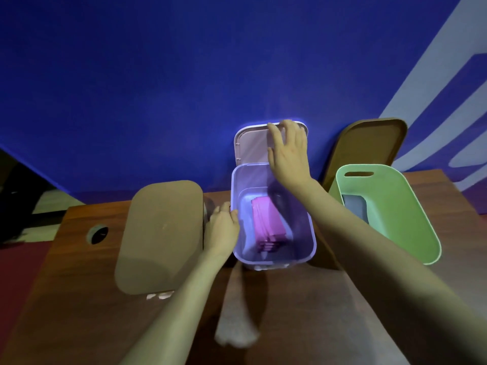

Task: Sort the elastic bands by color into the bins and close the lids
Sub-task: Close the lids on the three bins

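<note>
A lilac bin (312,241) stands open in the middle of the table with folded pink elastic bands (266,222) stacked inside. Its pale lid (250,147) leans upright against the blue wall behind it. My right hand (288,151) reaches over the bin and grips the lid's top edge. My left hand (222,229) holds the bin's left rim. To the right a green bin (411,222) sits open with a grey band (354,206) in it, its brown lid (369,146) leaning on the wall. At the left a third bin is covered by a brown lid (160,233).
The bins stand on a wooden table (290,312) pushed against a blue wall. A round cable hole (97,234) is near the table's left edge. A bare foot (235,335) shows below the table's front edge.
</note>
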The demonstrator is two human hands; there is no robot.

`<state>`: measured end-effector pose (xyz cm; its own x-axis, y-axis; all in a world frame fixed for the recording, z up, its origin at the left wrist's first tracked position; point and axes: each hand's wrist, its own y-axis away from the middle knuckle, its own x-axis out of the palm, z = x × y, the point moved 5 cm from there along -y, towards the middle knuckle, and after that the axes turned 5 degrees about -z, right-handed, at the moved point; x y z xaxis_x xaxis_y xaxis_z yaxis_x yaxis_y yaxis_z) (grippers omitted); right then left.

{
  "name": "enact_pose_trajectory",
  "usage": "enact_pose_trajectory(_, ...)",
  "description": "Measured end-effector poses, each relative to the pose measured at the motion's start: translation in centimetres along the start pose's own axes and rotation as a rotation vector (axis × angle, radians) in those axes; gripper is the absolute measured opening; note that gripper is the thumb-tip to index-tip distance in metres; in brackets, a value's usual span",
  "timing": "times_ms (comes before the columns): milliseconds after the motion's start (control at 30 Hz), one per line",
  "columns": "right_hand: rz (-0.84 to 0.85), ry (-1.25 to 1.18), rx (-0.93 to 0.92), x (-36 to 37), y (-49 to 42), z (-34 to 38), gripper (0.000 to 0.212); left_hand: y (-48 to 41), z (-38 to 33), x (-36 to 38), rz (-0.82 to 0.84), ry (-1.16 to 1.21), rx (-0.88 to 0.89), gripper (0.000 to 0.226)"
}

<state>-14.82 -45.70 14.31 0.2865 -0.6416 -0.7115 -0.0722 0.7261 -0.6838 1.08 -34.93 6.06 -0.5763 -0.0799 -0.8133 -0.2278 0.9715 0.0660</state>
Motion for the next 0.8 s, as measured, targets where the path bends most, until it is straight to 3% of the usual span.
enact_pose_trajectory(100,0.021,0.033,0.006,0.3,-0.7,0.6,0.040,-0.2,0.0,-0.1,0.005,0.065,-0.011,0.027)
enact_pose_trajectory(267,-0.001,-0.034,0.027,-0.9,-2.2,0.8,0.012,0.1,0.0,0.1,0.003,0.108,-0.033,0.028)
enact_pose_trajectory(367,0.030,-0.187,-0.003,-1.9,-1.9,0.8,0.015,0.7,0.0,0.2,0.017,0.119,-0.034,0.030)
enact_pose_trajectory(533,-0.176,-0.158,-0.115,-5.5,0.2,1.2,0.015,2.0,-0.6,-0.2,0.019,0.143,-0.033,0.028)
enact_pose_trajectory(700,-0.093,-0.149,-0.192,-9.1,5.2,2.7,0.010,2.9,0.2,0.0,0.023,0.242,-0.126,0.026)
enact_pose_trajectory(800,-0.011,-0.166,-0.214,-10.8,9.7,2.6,0.019,3.1,1.7,0.7,0.038,0.285,-0.166,0.021)
